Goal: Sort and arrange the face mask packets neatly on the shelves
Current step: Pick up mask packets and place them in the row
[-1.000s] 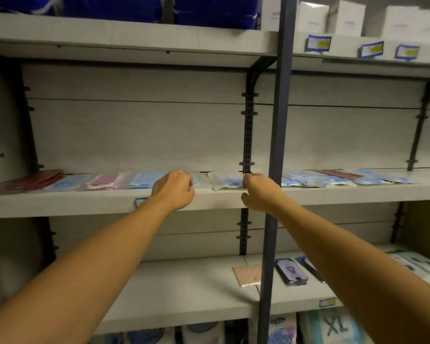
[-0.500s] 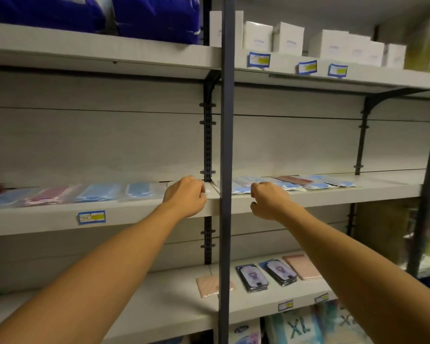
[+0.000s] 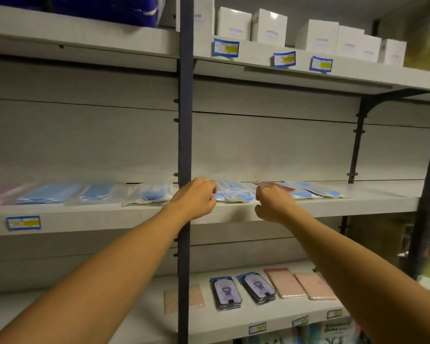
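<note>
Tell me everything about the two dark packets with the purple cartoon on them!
The two dark packets lie flat on the lower shelf, side by side, right of the dark post. Each looks like a small stack in glossy clear wrap, with a pale panel showing a purple figure. Both are tilted slightly. Pink packets lie on either side. Neither hand touches them.

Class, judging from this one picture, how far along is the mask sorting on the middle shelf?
Done: left of the post, blue packets lie in a row. In hand: the left hand and right hand are at the overlapping packets. Left: the dark red packet among blue ones farther right.
</note>
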Demonstrator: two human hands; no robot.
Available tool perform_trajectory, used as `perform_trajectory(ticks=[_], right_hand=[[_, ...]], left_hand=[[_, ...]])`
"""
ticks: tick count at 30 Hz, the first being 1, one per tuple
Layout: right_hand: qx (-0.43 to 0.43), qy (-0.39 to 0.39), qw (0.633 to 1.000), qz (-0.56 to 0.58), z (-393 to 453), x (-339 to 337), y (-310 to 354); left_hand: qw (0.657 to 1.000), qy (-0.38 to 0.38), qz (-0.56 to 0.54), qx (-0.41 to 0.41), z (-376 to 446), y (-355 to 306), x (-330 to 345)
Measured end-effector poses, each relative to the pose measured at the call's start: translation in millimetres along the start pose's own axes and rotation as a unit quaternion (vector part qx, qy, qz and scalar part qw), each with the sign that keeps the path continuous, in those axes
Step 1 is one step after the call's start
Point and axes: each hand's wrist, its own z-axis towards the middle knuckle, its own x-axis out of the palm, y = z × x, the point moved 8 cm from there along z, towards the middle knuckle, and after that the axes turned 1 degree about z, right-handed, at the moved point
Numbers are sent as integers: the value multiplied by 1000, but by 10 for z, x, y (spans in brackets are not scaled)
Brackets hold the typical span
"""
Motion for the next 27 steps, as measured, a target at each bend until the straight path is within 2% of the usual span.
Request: perform_trajectory(ticks=[7,12,19,23,27], right_hand=[[-21,-1,1000,-8,330,63,-281],[-15,-1,1000,14,594,213,-412],[12,-38,998,52,1066,325,-687],[23,-36,998,50,1357,389,-855],[38,-34,997,52,1619,528,-995]], left_hand=[[999,27,13,-45,381,14,237],[998,15,12,-65,683,39,378],[989,15,24,-148,1086,302,624],[973,41,1,-225,1381,555,788],[964,52,-9,-261,1643,650,982]])
